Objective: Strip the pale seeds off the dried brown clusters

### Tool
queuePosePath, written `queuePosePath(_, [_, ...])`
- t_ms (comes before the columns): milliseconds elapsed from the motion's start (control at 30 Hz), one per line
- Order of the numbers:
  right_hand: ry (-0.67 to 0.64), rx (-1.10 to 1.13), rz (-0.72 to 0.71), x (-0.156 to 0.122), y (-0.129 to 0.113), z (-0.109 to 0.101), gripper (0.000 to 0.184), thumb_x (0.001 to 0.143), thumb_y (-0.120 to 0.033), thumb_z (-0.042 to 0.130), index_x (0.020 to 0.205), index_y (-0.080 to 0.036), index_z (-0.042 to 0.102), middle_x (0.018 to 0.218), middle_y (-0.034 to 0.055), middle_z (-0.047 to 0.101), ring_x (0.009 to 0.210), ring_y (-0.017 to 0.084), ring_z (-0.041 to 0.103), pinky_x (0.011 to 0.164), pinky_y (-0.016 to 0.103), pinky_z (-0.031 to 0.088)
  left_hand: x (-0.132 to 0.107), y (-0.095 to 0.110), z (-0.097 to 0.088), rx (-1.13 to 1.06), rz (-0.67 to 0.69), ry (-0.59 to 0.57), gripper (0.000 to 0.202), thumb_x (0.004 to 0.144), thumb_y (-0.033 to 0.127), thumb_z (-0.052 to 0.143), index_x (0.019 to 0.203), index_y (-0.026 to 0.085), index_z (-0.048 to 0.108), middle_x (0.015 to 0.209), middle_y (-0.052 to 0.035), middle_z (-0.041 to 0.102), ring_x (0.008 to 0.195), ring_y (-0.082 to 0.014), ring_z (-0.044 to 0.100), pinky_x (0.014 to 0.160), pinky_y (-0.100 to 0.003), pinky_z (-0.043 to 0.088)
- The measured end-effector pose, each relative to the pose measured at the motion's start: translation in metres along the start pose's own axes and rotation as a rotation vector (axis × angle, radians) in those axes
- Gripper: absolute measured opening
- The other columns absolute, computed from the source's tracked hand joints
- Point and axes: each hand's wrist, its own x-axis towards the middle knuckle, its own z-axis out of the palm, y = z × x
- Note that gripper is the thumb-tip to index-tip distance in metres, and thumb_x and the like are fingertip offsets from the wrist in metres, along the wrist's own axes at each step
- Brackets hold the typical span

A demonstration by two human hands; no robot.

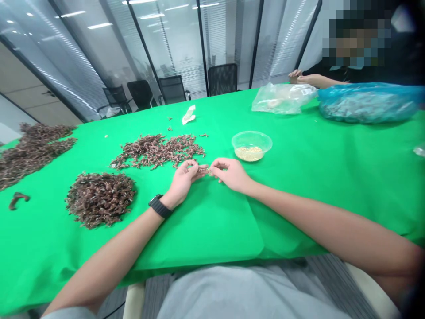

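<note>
Left hand (184, 182) and right hand (231, 174) pinch a brown sprig (202, 170).

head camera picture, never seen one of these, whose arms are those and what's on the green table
This picture comes from a camera worn on a person's head, looking down, so the arms are that person's own. The left hand and right hand meet over a green cloth, pinching a small brown piece. Nearby lie heaps of dry brown bits and a clear plastic bowl holding pale grains. Farther along, another person's hands rest near a clear bag and a blue bag.
</note>
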Motion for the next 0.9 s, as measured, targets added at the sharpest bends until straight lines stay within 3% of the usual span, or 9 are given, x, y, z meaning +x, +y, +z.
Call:
queuePosePath(167, [-0.001, -0.016, -0.015, 0.0001, 0.0025, 0.0005, 0.015, 0.084, -0.03, 0.061, 0.078, -0.018, 0.067, 0.074, 0.0021, 0.067, 0.065, 0.013, 0.058, 0.056, 0.023, 0.05, 0.0009, -0.0035, -0.0011, -0.042, 0.015, 0.028, 0.039, 0.08, 0.042, 0.079, 0.091, 0.019, 0.05, 0.092, -0.0067, 0.076, 0.093, -0.0222, 0.076, 0.093, -0.04, 0.056])
queuePosePath(367, [-0.028, 0.078, -0.042, -0.0034, 0.0057, 0.0053, 0.021, 0.086, -0.038, 0.062, 0.081, -0.019, 0.067, 0.078, 0.0023, 0.066, 0.071, 0.015, 0.061, 0.055, 0.023, 0.057, -0.0002, -0.0046, -0.0003, -0.009, 0.065, 0.014, 0.042, 0.077, 0.045, 0.082, 0.088, 0.018, 0.051, 0.084, -0.0072, 0.076, 0.113, -0.0259, 0.07, 0.098, -0.041, 0.053])
queuePosePath(467, [0.001, 0.107, -0.027, -0.0029, 0.0054, 0.0052, 0.021, 0.085, -0.038, 0.063, 0.081, -0.019, 0.066, 0.079, 0.0027, 0.067, 0.073, 0.015, 0.062, 0.056, 0.024, 0.059, -0.0002, -0.0048, -0.0007, 0.061, 0.066, 0.023, 0.041, 0.077, 0.045, 0.081, 0.087, 0.018, 0.052, 0.085, -0.007, 0.076, 0.102, -0.0245, 0.073, 0.093, -0.04, 0.055])
queuePosePath(633, [0.058, 0.116, -0.016, 0.0002, 0.0039, 0.0027, 0.019, 0.085, -0.038, 0.063, 0.082, -0.019, 0.066, 0.08, 0.003, 0.067, 0.07, 0.014, 0.062, 0.057, 0.025, 0.059, -0.0006, -0.0062, -0.0016, 0.297, 0.093, -0.017, 0.033, 0.082, 0.042, 0.076, 0.097, 0.017, 0.06, 0.081, -0.0043, 0.076, 0.074, -0.0172, 0.072, 0.072, -0.029, 0.055])
queuePosePath(733, [0.059, 0.114, -0.025, 0.0002, 0.0036, 0.0022, 0.019, 0.085, -0.038, 0.063, 0.082, -0.019, 0.066, 0.079, 0.0028, 0.066, 0.071, 0.015, 0.063, 0.057, 0.025, 0.058, -0.0021, -0.0077, -0.0012, 0.456, 0.116, -0.087, 0.032, 0.088, 0.043, 0.069, 0.106, 0.016, 0.068, 0.089, -0.007, 0.077, 0.074, -0.0177, 0.07, 0.072, -0.03, 0.055])
queuePosePath(900, [0.075, -0.033, -0.105, -0.0022, 0.0017, 0.0001, 0.016, 0.088, -0.031, 0.058, 0.083, -0.019, 0.068, 0.079, 0.0021, 0.069, 0.071, 0.015, 0.062, 0.061, 0.024, 0.052, -0.0049, -0.0065, 0.0016, 0.584, 0.181, -0.132, 0.03, 0.093, 0.045, 0.061, 0.1, 0.017, 0.071, 0.092, -0.0072, 0.076, 0.075, -0.0187, 0.07, 0.073, -0.031, 0.055])
